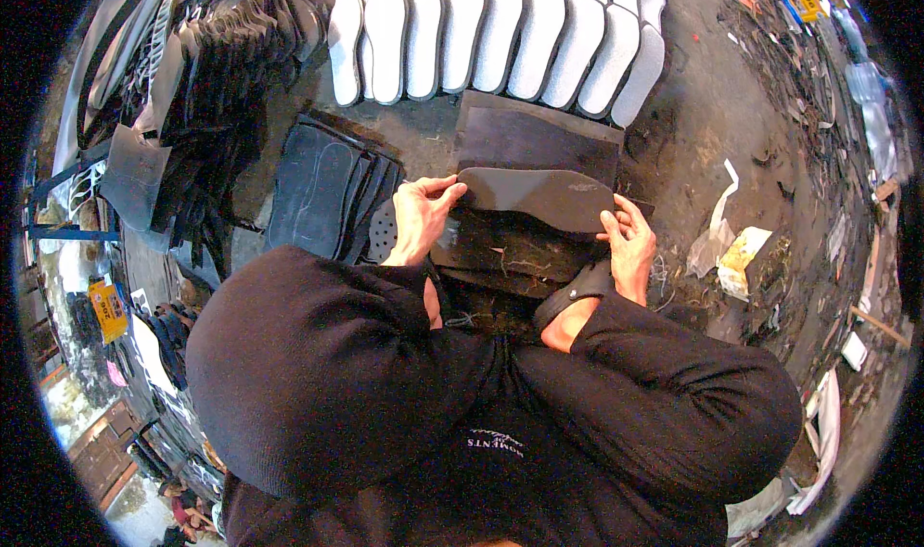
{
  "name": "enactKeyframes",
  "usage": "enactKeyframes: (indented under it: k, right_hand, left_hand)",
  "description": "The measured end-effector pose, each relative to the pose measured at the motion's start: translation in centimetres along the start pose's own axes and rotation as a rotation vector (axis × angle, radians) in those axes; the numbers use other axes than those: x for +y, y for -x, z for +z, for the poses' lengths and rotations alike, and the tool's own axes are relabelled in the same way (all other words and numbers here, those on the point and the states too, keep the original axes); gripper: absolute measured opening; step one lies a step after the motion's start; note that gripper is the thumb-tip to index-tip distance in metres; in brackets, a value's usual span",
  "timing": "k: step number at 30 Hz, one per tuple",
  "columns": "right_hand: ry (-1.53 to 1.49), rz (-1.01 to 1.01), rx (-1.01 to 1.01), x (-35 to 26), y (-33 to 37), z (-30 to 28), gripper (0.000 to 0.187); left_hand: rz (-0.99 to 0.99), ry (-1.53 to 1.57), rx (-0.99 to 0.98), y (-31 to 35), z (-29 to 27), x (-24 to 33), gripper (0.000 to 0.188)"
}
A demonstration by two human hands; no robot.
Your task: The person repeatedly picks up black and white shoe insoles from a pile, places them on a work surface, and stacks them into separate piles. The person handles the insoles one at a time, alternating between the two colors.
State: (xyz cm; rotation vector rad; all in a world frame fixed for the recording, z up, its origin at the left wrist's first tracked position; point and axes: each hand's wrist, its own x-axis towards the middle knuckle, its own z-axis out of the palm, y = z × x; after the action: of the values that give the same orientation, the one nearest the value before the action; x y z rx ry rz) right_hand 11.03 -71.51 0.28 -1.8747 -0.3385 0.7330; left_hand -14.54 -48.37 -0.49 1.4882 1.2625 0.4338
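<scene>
Flat, dark grey-brown, sole-shaped piece (539, 197) is being held between both hands in front of the person; its long axis is running left to right, dipping slightly toward the right; the narrower end is pointing left, the broader end right; left hand (422, 220) is pinching the narrower end between thumb and fingers; right hand (631, 247) is grasping the broader end with bent fingers; the piece is overlapping dark, flat rectangular sheets (539, 135) in view; cannot tell whether it is touching them; beyond, white-faced, dark-edged sole-shaped pieces (474, 32) are lying in overlapping rows on brown, littered ground (688, 95), their long axes running roughly crosswise to the held one; stacked black sheets (313, 193) are lying left of the left hand.
</scene>
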Motion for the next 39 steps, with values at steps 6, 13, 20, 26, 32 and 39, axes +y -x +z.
enactKeyframes:
  k: [6,13,20,26,32,39]
  right_hand:
    - [-0.030,-0.009,0.002,1.1,0.2,0.2,0.040]
    - [-0.040,-0.010,0.021,1.7,0.2,0.3,0.040]
    - [0.682,-0.099,0.054,0.4,-0.1,-0.5,0.040]
    - [0.808,-0.191,-0.121,-2.1,-1.5,-0.3,0.034]
    - [0.752,-0.437,-0.350,-1.9,-1.5,3.4,0.029]
    - [0.545,-0.173,-0.367,-5.1,-2.9,1.3,0.028]
  left_hand:
    - [0.098,-0.082,0.041,-0.1,0.3,-0.8,0.030]
    - [0.122,-0.132,0.062,0.0,0.4,-0.5,0.030]
    - [-0.009,-0.218,-0.099,-2.0,-0.5,0.7,0.024]
    - [0.236,-0.205,-0.153,-3.9,-0.4,-0.4,0.030]
    - [0.347,-0.133,-0.218,-3.5,-0.6,-2.4,0.030]
    - [0.408,-0.219,0.064,-10.7,-3.5,2.5,0.028]
